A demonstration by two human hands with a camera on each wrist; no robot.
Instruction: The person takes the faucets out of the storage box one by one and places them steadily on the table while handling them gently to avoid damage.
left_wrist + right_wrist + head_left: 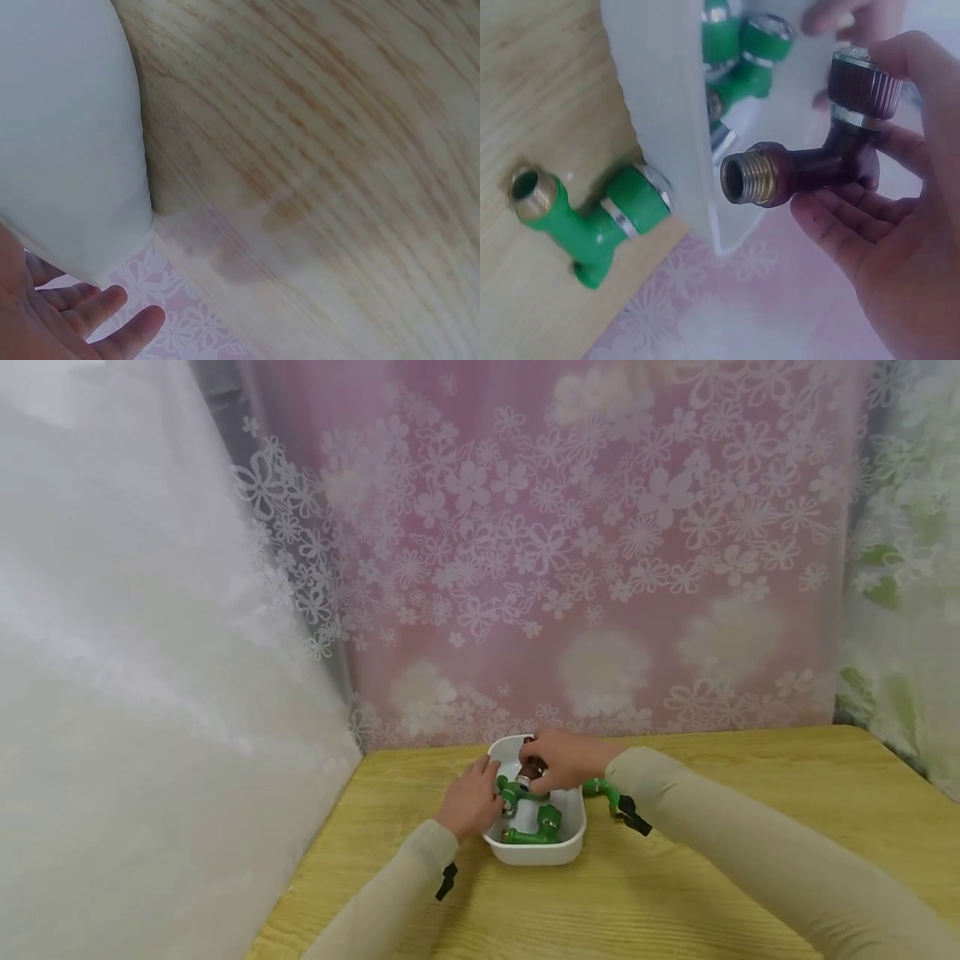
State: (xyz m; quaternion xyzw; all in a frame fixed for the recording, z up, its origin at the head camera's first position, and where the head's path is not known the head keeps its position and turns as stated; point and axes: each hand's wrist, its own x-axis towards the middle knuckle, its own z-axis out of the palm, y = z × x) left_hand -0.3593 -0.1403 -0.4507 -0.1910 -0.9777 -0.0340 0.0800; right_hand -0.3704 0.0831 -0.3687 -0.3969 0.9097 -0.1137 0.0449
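My right hand (568, 758) grips a dark brown plastic tap (821, 171) above the far part of a white basin (536, 856). The right wrist view shows its brass threaded end pointing away from the palm, with thumb and fingers around the ribbed knob and body. At the basin's left side rests my left hand (471, 799), its fingers over the rim. In the left wrist view those fingers (135, 330) are spread and slightly bent beside the white wall. Green taps (543, 828) lie inside the basin, partly hidden by the hands.
Another green tap (592, 225) lies on the wooden table (712, 810), just right of the basin and partly behind the right wrist. A pink flowered curtain (585, 568) hangs at the back, and a white sheet (150, 652) at the left.
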